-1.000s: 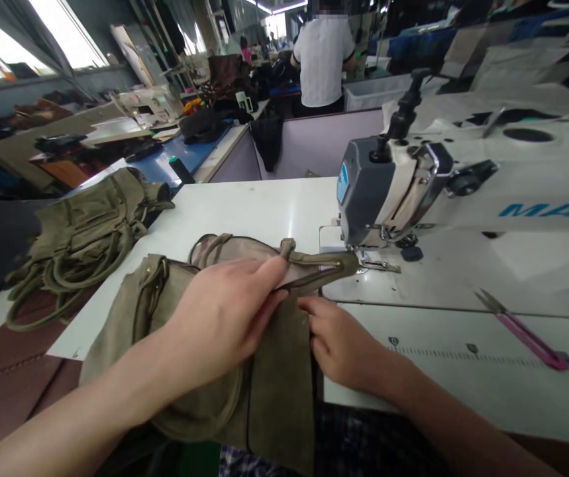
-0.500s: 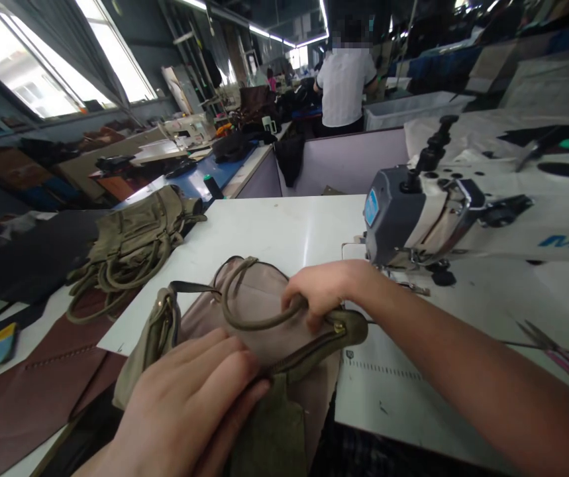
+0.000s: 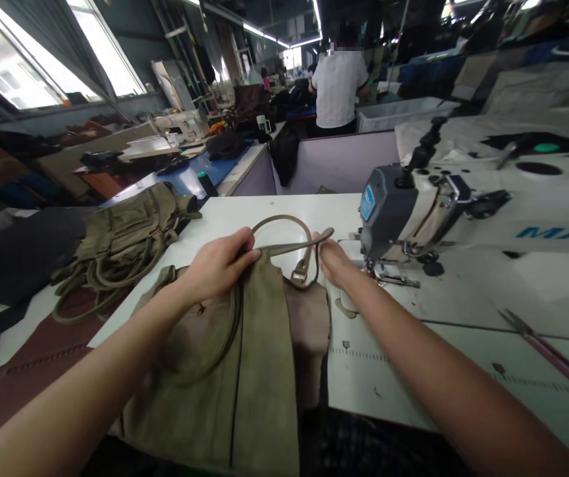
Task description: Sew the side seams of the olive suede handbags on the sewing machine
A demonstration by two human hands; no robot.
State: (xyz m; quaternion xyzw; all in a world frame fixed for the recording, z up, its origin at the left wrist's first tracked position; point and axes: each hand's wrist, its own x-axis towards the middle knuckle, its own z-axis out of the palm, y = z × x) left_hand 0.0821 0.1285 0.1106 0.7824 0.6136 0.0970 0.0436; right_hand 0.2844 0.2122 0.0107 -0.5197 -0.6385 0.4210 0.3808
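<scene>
An olive-green handbag (image 3: pixel 267 358) with a pinkish-beige lining (image 3: pixel 309 318) hangs over the table's front edge. My left hand (image 3: pixel 222 265) is closed on the bag's upper edge, thumb and fingers pinching the fabric. To its right, my right hand (image 3: pixel 332 260) grips a narrow olive strip along that edge; its fingertips are partly hidden behind the strip. A rounded carrying handle (image 3: pixel 284 218) arches above the edge between both hands, with a metal buckle (image 3: pixel 300 271) at its base. Another handle loop lies against the bag below my left wrist.
A sewing machine (image 3: pixel 463 205) stands just right of my right hand. Pink-handled scissors (image 3: pixel 552 351) lie on the white tabletop (image 3: pixel 363 391). At left are more olive bags (image 3: pixel 120 225) and brown material (image 3: pixel 30 384). A person in a white shirt (image 3: pixel 338 86) stands beyond the partition.
The bag has been turned so its olive outside faces me. My left hand has moved up and forward to its edge; my right hand let go of the handle and took the strip.
</scene>
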